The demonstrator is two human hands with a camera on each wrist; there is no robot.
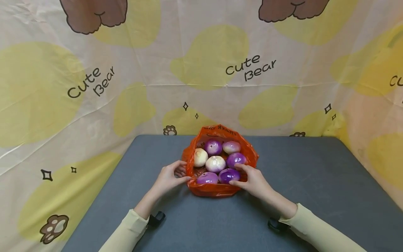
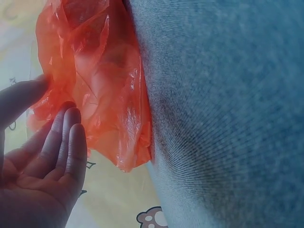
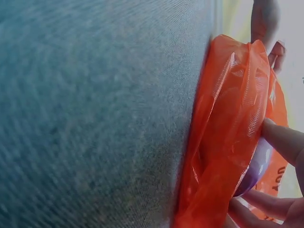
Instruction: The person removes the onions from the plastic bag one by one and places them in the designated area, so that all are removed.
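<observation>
An orange plastic bag [image 1: 215, 191] stands with its mouth facing the head camera. Inside lie several shiny purple onions, among them one at the back [image 1: 213, 147], and two whitish ones, including a white onion [image 1: 215, 163] in the middle. My right hand [image 1: 256, 180] reaches over the bag's right rim. Its thumb and fingers close on the front right purple onion [image 3: 256, 168]. My left hand [image 1: 170, 178] is at the bag's left side. In the left wrist view its thumb touches the plastic, and its fingers lie fairly straight against the bag's outside.
The bag stands on a dark grey table [image 1: 119, 196], near the far edge. Behind hangs a pale cloth [image 1: 204, 105] with yellow patches, bears and lettering. Each wrist wears a black strap, such as the left strap [image 1: 156, 219].
</observation>
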